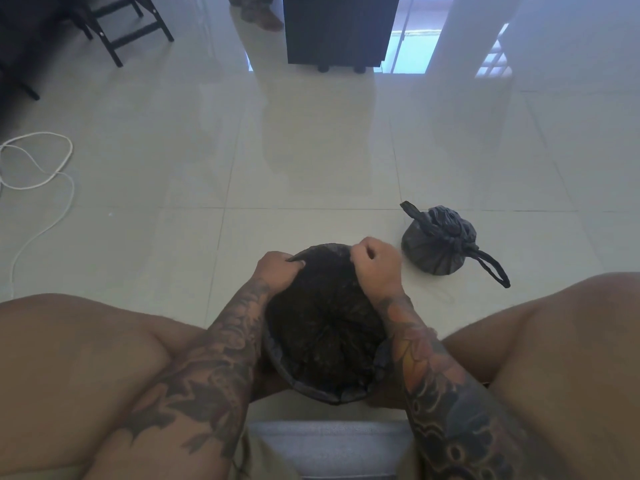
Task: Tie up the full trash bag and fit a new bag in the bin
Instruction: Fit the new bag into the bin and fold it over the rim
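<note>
The round bin's [322, 393] new black plastic bag [322, 327] is pinched at the far rim by the left hand [278, 271] and right hand [375, 263]; the tied grey plastic trash bag [438, 245] is set on the tiled floor [277, 150] just right.

No text, label, brand, number or sign can be read anywhere in the view. The tied trash bag [437, 245] on the floor to the right is plain dark plastic, and the bag lining the bin [325, 327] shows no print either.
</note>
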